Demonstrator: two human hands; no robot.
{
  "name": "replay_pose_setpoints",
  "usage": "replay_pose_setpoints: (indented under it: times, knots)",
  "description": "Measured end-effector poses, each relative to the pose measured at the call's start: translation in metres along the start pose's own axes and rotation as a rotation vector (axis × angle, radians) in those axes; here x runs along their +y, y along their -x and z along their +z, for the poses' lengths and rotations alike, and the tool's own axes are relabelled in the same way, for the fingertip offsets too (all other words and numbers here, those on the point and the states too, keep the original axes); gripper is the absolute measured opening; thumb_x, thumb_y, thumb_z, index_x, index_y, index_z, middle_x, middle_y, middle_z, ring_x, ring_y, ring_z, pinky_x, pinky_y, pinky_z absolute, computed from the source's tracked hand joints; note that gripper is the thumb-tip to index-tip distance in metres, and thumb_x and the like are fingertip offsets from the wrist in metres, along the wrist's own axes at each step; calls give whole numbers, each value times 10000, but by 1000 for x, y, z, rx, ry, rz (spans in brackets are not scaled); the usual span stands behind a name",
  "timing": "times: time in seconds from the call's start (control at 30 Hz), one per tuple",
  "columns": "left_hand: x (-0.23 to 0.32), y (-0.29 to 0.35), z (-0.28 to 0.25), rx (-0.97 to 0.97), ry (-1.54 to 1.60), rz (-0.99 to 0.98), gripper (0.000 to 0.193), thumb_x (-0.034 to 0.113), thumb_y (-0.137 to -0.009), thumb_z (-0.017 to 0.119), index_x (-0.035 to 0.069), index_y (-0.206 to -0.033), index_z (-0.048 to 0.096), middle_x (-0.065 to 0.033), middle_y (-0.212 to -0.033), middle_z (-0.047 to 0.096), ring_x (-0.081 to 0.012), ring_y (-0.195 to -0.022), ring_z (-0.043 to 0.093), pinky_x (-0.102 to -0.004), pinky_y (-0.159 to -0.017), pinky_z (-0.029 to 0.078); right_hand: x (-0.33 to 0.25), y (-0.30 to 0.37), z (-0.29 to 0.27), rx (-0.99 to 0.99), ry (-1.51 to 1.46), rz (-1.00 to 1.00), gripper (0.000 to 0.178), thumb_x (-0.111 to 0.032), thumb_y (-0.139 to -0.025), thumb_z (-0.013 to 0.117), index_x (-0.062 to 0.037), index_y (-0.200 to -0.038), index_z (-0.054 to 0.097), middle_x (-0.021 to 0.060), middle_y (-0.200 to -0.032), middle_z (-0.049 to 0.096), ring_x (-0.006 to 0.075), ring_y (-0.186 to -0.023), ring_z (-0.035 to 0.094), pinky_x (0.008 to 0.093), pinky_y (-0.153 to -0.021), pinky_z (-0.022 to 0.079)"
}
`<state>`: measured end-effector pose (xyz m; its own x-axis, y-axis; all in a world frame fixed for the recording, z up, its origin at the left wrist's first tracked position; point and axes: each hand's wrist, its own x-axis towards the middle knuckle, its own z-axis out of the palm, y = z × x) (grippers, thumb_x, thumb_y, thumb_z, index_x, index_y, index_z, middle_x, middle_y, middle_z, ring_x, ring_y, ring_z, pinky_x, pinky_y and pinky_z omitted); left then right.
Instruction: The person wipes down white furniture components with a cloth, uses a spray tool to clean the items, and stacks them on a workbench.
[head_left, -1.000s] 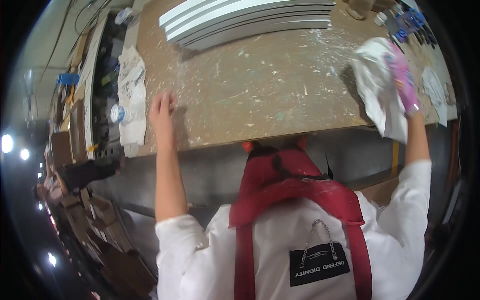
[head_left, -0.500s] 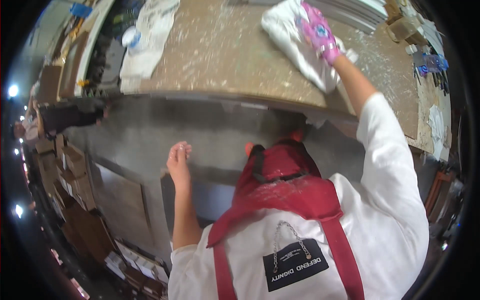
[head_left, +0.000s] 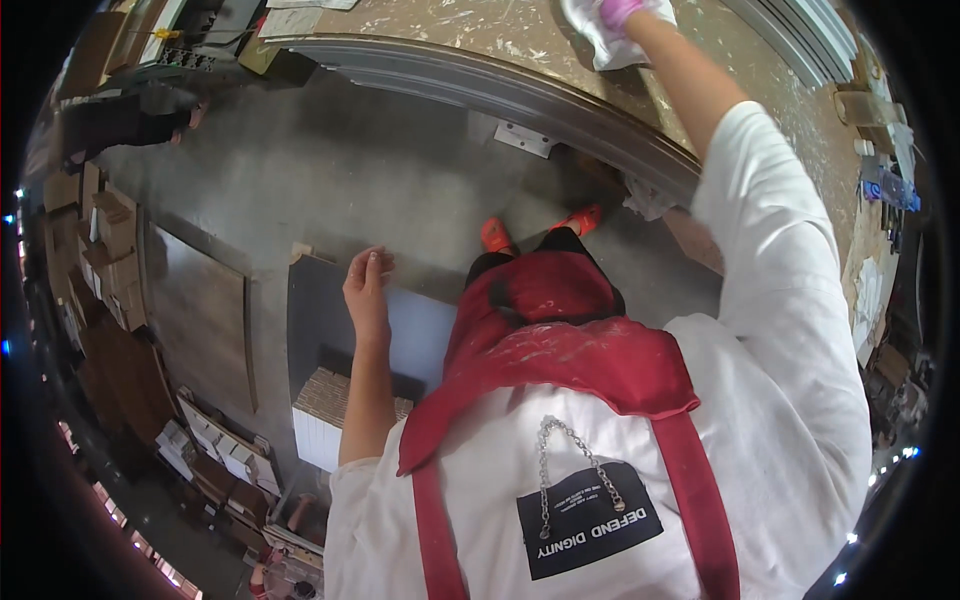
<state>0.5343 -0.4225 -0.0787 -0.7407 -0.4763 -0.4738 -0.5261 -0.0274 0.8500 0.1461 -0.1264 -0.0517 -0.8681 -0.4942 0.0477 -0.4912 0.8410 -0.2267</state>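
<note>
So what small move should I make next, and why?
Perhaps slide the white cloth across the table with your gloved right hand: that hand is on the cloth, and pale marks show on the table nearby.

Brn workbench (head_left: 745, 82) has pale-flecked top. White cloth (head_left: 603, 48) lies nr front edge; grey strips (head_left: 800, 38) + blue btl (head_left: 892, 188) sit twd R.

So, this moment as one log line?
right hand: pink-gloved, on white cloth | cloth: on worktable | left hand: bare, seemingly empty
</note>
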Motion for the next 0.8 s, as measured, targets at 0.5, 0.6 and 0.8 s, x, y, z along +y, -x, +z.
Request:
replay_pose_setpoints:
  times: [0.5, 0.6, 0.8]
  knots:
    - [157, -3, 154, -734, 292, 112, 124, 128, -932, 483, 40, -864, 539, -3, -763, 502, -91, -702, 471, -266, -662, 420, -83, 238, -72, 80, -1730, 431, 408, -332, -922, 536, -6, -1165, 570, 56, -1077, 618, 110, -1017, 545, 274, -874, 435]
    - [236, -31, 199, -602, 351, 232, 290, 238, -955, 463, 13, -1088, 588, -87, -1072, 622, -188, -973, 597, -327, -858, 482, -55, 249, -107, 358, -1518, 437, 375, -272, -915, 539, -40, -1209, 545, 34, -1029, 602, 96, -915, 541, 265, -819, 451]
    - [291, -244, 243, -241, -537, 874, 438, 325, -980, 347, -29, -1170, 519, -156, -1102, 581, -261, -990, 571, -371, -899, 443, 35, 341, -115, 511, -1131, 548, 411, -251, -897, 541, -16, -1233, 523, 144, -1197, 571, 236, -1116, 537, 330, -957, 414]
